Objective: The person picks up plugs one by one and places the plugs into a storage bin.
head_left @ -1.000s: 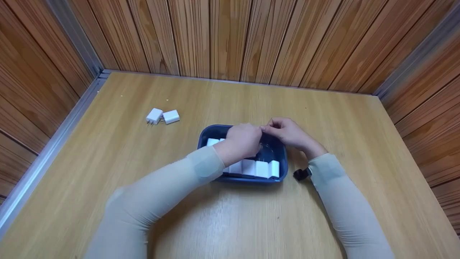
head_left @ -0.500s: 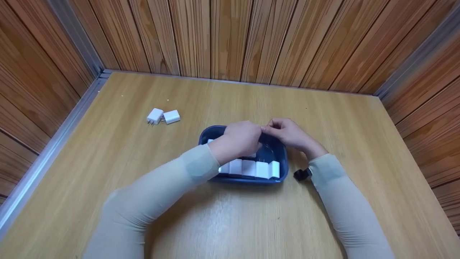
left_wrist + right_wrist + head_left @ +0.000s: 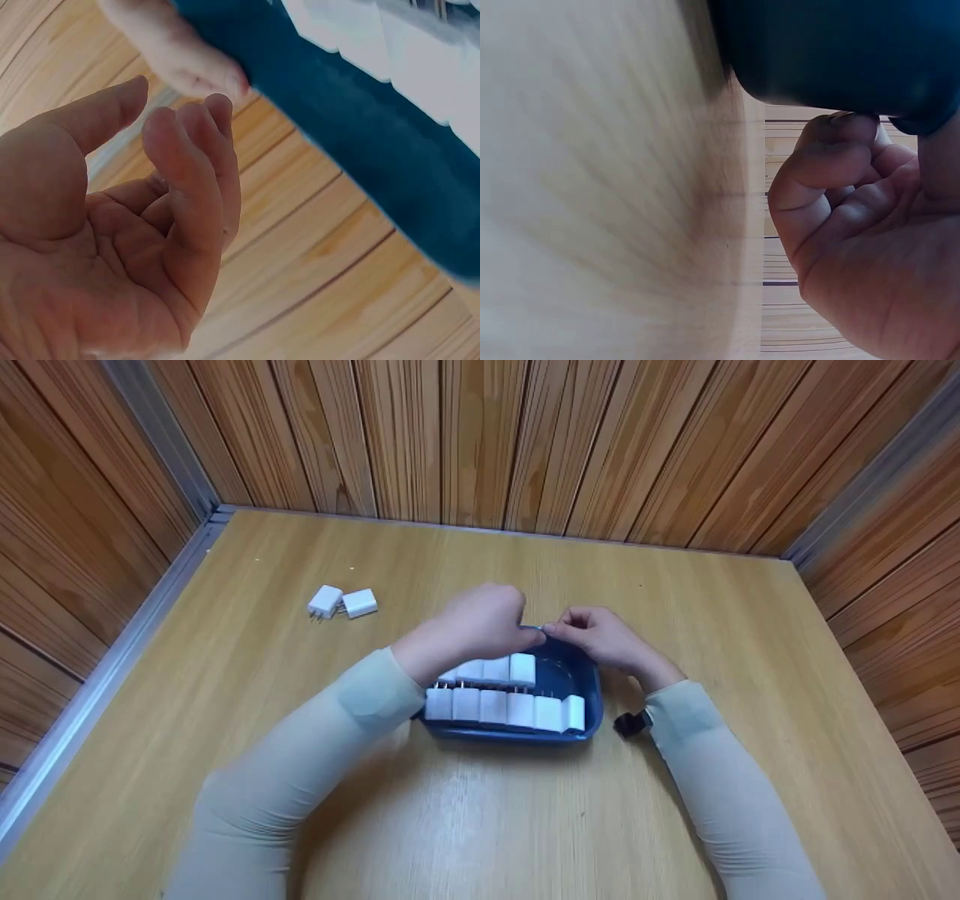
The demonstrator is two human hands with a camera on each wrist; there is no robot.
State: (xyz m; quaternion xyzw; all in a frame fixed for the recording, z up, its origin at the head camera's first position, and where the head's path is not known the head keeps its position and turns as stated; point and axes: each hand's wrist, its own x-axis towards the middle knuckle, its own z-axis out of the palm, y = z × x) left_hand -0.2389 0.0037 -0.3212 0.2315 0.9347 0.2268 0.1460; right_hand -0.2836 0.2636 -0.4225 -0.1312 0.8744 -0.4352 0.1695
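A dark blue plastic box [image 3: 517, 735] stands on the table, with white plug chargers [image 3: 493, 707] set in two rows inside it. My left hand [image 3: 480, 619] is over the box's far left side; in the left wrist view its thumb and loosely bent fingers [image 3: 184, 172] stand apart around nothing. At the far right rim, my right hand [image 3: 600, 636] pinches the box wall, its curled fingers [image 3: 832, 161] against the outside in the right wrist view. The left hand and forearm cover the box's far left part.
Two more white plug chargers, one on the left [image 3: 325, 601] and one on the right [image 3: 360, 603], lie on the table [image 3: 465, 825] left of the box. Wood-panelled walls [image 3: 480, 442] enclose the back and sides. A black wrist-camera piece [image 3: 630, 724] sits by the right cuff.
My left hand has risen out of the box and shifted up and left, uncovering a white charger in the back row. My right hand has stayed at the rim.
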